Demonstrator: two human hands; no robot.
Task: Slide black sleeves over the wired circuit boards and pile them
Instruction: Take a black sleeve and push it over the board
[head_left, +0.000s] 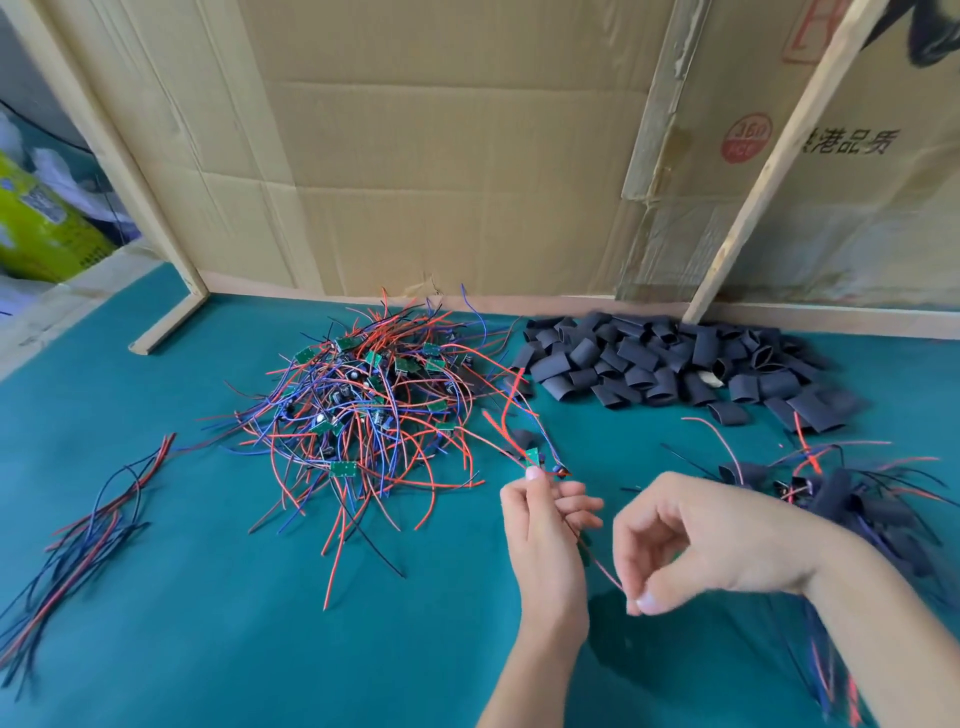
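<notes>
My left hand (550, 519) pinches a small green circuit board (532, 456) at its fingertips, its red and blue wires rising behind it. My right hand (691, 540) pinches the end of that board's red wire (602, 566) between thumb and forefinger. A tangled heap of bare wired boards (363, 400) lies at the centre of the green mat. A pile of loose black sleeves (670, 364) sits at the back right. Sleeved boards (841, 499) are piled at the right, by my right wrist.
A loose bundle of red, black and blue wires (88, 535) lies at the left on the green mat (260, 623). Cardboard sheets (441, 156) and wooden slats (779, 161) wall off the back. A yellow-green crate (41, 228) stands beyond the left edge.
</notes>
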